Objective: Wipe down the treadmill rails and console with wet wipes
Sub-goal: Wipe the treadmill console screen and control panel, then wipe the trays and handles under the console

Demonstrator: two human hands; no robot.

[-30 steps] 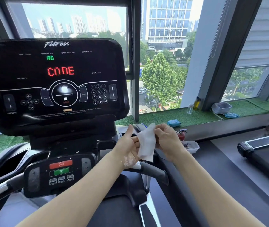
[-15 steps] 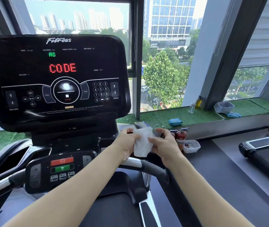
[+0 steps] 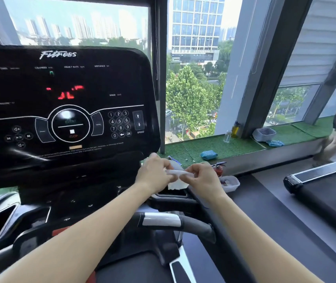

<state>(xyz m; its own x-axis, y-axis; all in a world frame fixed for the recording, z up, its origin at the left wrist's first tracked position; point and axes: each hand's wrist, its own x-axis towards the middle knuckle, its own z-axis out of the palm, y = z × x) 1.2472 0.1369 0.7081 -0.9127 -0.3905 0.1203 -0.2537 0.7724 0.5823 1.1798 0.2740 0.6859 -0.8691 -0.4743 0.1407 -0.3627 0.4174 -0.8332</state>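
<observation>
A: Wipe (image 3: 176,179) first, from the head view: where is it?

B: Between the two hands, in the air just under the lower right corner of the console (image 3: 65,111) and above the dark tray of the treadmill. The left hand (image 3: 154,174) pinches its left end, the right hand (image 3: 200,178) pinches its right end, and a loose flap hangs below the fingers.

A: So both grips are closed on it?

B: Yes, each by finger and thumb. Neither hand touches the console or the rail (image 3: 175,221), which runs below the forearms.

A: What step would you call this?

B: My guess is that the sheet is being spread or folded before any wiping starts. To do it well, I would draw the ends apart until the sheet lies flat, then fold it into a pad that fills the palm, so a broad damp face meets the surface.

A: Anything to mind on the console?

B: Its display is lit and the keypad sits near that corner, so a light touch would avoid pressing keys. Long strokes along the rail would suit better than dabs.

A: And the arms?

B: Both forearms reach forward and converge from the bottom edge of the view, with wrists roughly level. The left thumb is raised; the right knuckles face the camera.

A: Anything else about?

B: A blue pack (image 3: 209,155) lies on the green sill beyond the hands, well apart from them. It may hold wipes; I cannot tell.
</observation>
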